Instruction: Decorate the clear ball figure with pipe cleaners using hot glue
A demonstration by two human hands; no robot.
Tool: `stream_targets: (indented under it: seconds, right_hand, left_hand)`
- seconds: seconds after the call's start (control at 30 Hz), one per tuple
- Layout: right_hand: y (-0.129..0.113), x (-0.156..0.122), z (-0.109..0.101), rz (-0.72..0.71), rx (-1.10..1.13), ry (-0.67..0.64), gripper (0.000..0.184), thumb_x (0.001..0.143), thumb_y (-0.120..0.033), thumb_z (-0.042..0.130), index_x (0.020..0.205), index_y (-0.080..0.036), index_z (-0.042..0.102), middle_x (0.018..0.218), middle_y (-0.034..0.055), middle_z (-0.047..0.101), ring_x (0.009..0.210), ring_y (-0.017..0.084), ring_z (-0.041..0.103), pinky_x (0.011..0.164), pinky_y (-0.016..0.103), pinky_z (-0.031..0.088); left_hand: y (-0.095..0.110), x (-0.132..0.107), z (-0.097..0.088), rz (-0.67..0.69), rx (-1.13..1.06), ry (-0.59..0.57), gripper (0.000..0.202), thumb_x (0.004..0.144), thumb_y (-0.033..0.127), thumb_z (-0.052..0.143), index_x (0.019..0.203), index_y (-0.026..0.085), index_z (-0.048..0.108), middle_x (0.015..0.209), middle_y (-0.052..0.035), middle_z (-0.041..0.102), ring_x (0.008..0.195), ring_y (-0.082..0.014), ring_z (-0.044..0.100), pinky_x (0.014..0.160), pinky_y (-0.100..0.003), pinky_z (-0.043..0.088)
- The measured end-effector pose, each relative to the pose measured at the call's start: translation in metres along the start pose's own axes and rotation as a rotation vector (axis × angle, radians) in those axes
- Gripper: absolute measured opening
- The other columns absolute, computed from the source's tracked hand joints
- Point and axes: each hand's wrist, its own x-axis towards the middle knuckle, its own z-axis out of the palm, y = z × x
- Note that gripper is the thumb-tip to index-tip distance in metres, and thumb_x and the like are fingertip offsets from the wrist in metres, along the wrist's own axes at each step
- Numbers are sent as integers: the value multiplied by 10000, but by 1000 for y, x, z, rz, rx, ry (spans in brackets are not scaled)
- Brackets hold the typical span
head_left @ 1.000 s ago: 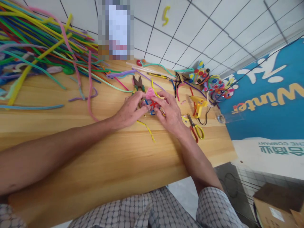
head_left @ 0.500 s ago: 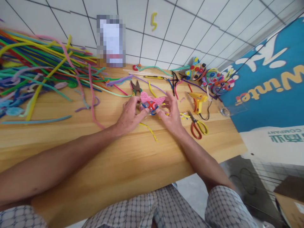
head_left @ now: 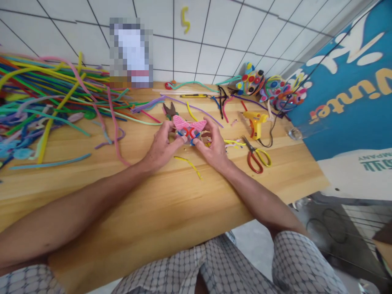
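Note:
A pink butterfly-shaped pipe-cleaner craft (head_left: 188,125) with red and blue loops is held just above the wooden table (head_left: 147,204), between both hands. My left hand (head_left: 161,146) pinches its left side with thumb and fingers closed. Its right side is gripped by my right hand (head_left: 212,146), fingers curled around it. A short yellow pipe-cleaner piece (head_left: 188,164) lies on the table just in front of the hands.
A big heap of coloured pipe cleaners (head_left: 45,98) covers the left of the table. Pliers (head_left: 169,110) lie behind the craft. A yellow glue gun (head_left: 255,121) and red-and-yellow scissors (head_left: 255,157) lie to the right. Finished colourful crafts (head_left: 269,90) stand at the back right.
The pink craft has been turned up and spread, so both wings now show. Both hands stayed on it. The camera view shifted slightly.

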Motion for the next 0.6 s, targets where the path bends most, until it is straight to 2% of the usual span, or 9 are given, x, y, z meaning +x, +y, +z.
stream_targets:
  seconds: [0.17,0.3,0.37,0.43,0.5,0.6]
  right_hand:
    - [3,-1,1,-5,3,6,789,1045,-597,720,1676,-241,409,1524,202,708,1336,316,726,1054,514,662]
    - [5,0,3,-3,45,14,817,1013,-623,752,1661,-254,418,1524,199,711,1346,317,723,1033,511,659]
    - [6,2,0,14,89,53,776,992,-626,779,1604,-262,468,1514,188,718,1318,303,735,1036,503,653]
    - [7,6,-8,35,143,155,584,1007,-625,765,1426,-262,583,1395,149,767,1218,272,764,1021,472,650]
    - [7,10,-21,54,174,275,383,1058,-616,703,1181,-259,640,1146,77,799,1037,229,777,961,422,647]
    - [-2,17,-43,47,139,397,347,1117,-597,624,1008,-268,618,870,-5,720,826,195,731,871,385,628]
  left_hand:
    - [3,-2,-1,20,24,1,357,985,412,714,1280,266,575,1360,-92,766,1250,-279,718,1165,-516,550]
    - [5,0,2,24,57,36,354,973,428,763,1226,266,576,1246,-63,783,1119,-251,741,1029,-448,603]
    - [3,1,3,25,83,65,383,966,441,784,1236,267,576,1206,-52,777,1101,-246,742,997,-434,603]
    - [1,0,3,26,123,86,433,954,462,811,1268,277,575,1219,-53,764,1117,-258,739,1006,-453,594]
    - [-1,-2,2,32,163,72,447,950,479,825,1277,297,581,1254,-60,750,1150,-283,729,1029,-497,580]
    - [-2,-4,-1,44,197,38,456,932,481,849,1277,318,599,1303,-70,733,1222,-326,701,1071,-562,554]
